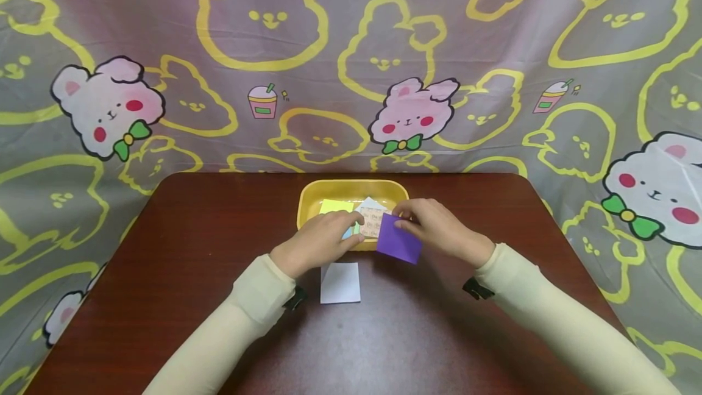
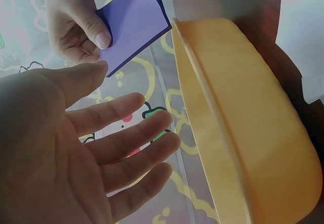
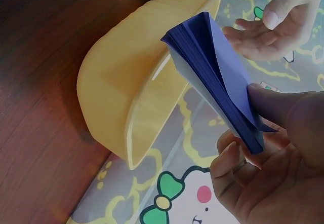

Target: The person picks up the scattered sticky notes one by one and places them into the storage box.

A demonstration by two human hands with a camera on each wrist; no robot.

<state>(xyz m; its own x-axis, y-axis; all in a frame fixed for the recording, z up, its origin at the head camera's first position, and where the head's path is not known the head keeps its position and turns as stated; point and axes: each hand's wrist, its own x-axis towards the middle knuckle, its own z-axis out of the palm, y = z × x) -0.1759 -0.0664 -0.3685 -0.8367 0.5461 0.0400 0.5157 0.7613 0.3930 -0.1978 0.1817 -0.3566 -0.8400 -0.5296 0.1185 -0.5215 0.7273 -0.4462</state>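
A purple sticky note pad (image 1: 399, 241) is held up over the front right rim of a yellow plastic bin (image 1: 308, 200). My right hand (image 1: 441, 228) pinches it by one corner between thumb and fingers. The right wrist view shows the pad's (image 3: 223, 77) many-sheeted edge, with the top sheet bowed away. My left hand (image 1: 320, 239) hovers over the bin's front left, fingers spread and slightly bent, holding nothing. Inside the bin lie a yellow note pad (image 1: 336, 205), a patterned cream one (image 1: 372, 224) and a white one (image 1: 368, 203), partly hidden by my hands.
A white square pad (image 1: 340, 283) lies on the dark brown table (image 1: 219, 212) just in front of the bin. Behind the table hangs a grey curtain (image 1: 329, 90) printed with cartoon animals.
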